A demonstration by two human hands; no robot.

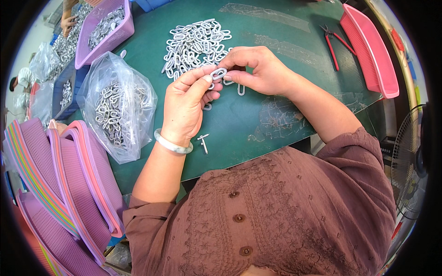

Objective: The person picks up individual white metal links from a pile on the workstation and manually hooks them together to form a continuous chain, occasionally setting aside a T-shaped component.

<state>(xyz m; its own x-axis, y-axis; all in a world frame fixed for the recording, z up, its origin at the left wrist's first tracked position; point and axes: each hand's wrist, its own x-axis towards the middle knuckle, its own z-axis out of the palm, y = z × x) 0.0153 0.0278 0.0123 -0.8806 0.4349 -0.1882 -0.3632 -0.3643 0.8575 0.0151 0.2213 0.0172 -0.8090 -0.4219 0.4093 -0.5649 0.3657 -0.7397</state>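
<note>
Between my two hands is a silver oval chain link (218, 73), held up just in front of a heap of similar links (195, 46). My left hand (191, 92), with a pale bangle on its wrist, pinches the link between thumb and fingers. From the other side, my right hand (258, 69) has its thumb and forefinger closed at the link's edge, and more links hang or lie right beneath them. One loose link (241, 89) rests on the table below my right hand. Two small metal pins (203, 142) lie near my left wrist.
A clear plastic bag of links (117, 110) stands at the left, beside stacked purple baskets (78, 175). A purple basket of metal parts (103, 32) is farther back. Red-handled pliers (338, 46) and a pink tray (370, 50) lie at the right. Another person's hand (68, 24) shows far left.
</note>
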